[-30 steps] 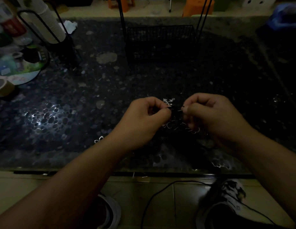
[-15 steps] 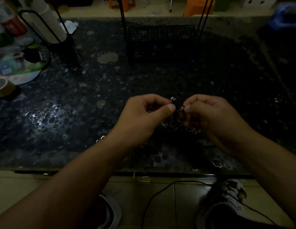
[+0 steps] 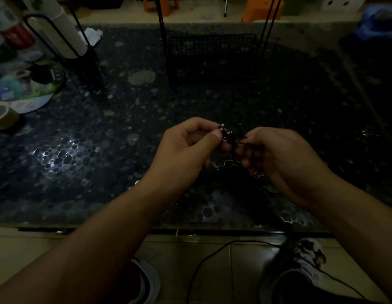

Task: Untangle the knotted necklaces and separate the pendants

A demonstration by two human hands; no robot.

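Note:
A small dark knot of necklace cords (image 3: 231,137) with silver clasp beads hangs between my two hands, above the dark speckled countertop (image 3: 146,119). My left hand (image 3: 186,150) pinches the knot's left side between thumb and forefinger. From the right, my right hand (image 3: 280,156) pinches a dark cord end. Thin silver chain loops (image 3: 221,166) dangle below the knot, and a further bit of silver chain (image 3: 257,174) shows under my right hand. The light is dim and no pendant can be told apart.
A black wire basket (image 3: 212,58) stands at the back centre. At the far left are a black cup holder with paper cups (image 3: 68,38), a round printed plate (image 3: 26,93) and a tape roll (image 3: 3,116). Below the counter's front edge, a cable (image 3: 203,262) and shoes lie on the floor.
My hands have drawn a little apart and the knot has stretched between them. The silver clasp beads now stick up beside my left thumb, and the chain loops hang lower.

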